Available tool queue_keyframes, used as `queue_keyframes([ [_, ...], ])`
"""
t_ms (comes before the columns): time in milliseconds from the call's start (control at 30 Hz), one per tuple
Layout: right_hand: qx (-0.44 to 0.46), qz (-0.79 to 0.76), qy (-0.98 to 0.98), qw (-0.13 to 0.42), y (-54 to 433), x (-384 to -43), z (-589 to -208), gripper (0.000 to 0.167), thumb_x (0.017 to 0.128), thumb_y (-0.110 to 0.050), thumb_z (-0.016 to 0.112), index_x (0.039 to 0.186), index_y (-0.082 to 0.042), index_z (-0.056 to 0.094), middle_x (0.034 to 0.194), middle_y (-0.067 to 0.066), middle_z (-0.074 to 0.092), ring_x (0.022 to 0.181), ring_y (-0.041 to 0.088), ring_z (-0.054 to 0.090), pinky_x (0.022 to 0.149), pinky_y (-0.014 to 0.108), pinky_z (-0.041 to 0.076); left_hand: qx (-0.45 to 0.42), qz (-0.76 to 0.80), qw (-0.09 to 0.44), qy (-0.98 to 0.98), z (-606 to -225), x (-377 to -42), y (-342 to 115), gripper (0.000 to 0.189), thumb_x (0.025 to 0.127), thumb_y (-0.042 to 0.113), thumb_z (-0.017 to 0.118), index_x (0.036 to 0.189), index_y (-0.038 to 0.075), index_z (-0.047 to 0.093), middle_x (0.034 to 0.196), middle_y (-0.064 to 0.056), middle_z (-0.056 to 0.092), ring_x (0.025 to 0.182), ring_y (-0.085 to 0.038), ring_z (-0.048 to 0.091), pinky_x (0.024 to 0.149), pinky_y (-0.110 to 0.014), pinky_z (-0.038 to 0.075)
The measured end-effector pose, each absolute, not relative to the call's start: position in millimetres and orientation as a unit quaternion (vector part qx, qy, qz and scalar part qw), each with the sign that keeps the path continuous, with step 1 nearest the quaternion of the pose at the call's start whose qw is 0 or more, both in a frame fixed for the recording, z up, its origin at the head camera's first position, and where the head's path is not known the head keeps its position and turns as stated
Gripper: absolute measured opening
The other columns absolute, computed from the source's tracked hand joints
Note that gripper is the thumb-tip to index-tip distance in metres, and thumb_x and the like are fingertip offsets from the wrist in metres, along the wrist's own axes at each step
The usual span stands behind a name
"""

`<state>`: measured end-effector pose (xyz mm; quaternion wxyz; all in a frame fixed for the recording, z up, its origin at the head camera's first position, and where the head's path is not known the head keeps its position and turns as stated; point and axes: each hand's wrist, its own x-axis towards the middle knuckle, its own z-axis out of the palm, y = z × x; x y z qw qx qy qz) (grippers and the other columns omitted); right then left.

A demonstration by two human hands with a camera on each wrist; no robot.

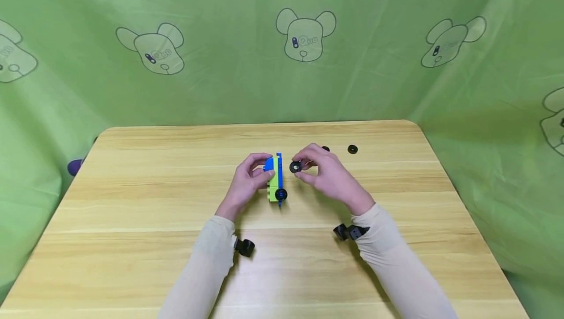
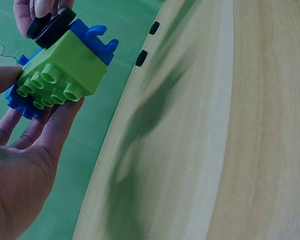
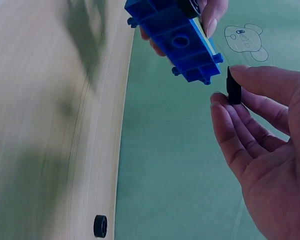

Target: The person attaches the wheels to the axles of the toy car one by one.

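Note:
A toy block car point(image 1: 275, 177), lime green and blue, is held on its side by my left hand point(image 1: 247, 182), thumb on one side and fingers on the other. The left wrist view shows round green studs on the car point(image 2: 60, 65). Its blue underside point(image 3: 165, 37) has small axle pegs at the corners and faces my right hand point(image 3: 270, 125). One black wheel point(image 1: 281, 194) sits on the car's near end. My right hand point(image 1: 323, 169) pinches a loose black wheel point(image 1: 295, 167) between thumb and fingertips, a short gap from the car's far end.
Two more black wheels lie on the wooden table point(image 1: 154, 201) toward its far side: one wheel point(image 1: 352, 149) in plain sight, the other wheel point(image 1: 325, 148) partly behind my right hand. A green curtain point(image 1: 229, 84) hangs around the table.

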<state>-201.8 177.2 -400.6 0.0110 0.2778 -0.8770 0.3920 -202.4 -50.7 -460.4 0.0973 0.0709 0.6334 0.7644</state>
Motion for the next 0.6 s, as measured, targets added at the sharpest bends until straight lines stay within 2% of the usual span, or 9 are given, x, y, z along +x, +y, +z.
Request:
queue_keyframes([
  [267,0.291,0.384,-0.876,0.025,169.5,-203.2,-403.0,0.031,0.086,-0.007,0.075,0.115,-0.003,0.066,0.11,0.001,0.06,0.096,0.018,0.06,0.087,0.035,0.052,0.066,0.768,0.101,0.63,-460.1,-203.9,-50.9,0.042,0.091,-0.005,0.064,0.131,0.004,0.054,0.127,-0.015,0.056,0.096,-0.023,0.064,0.08,-0.04,0.058],
  [600,0.305,0.396,-0.863,0.071,157.6,-204.1,-405.2,0.033,0.084,-0.002,0.077,0.115,-0.003,0.066,0.111,0.002,0.062,0.097,0.017,0.06,0.086,0.032,0.052,0.078,0.771,0.108,0.623,-456.3,-206.3,-52.6,0.044,0.09,-0.003,0.065,0.131,0.003,0.053,0.126,-0.015,0.056,0.098,-0.026,0.063,0.082,-0.042,0.057],
])
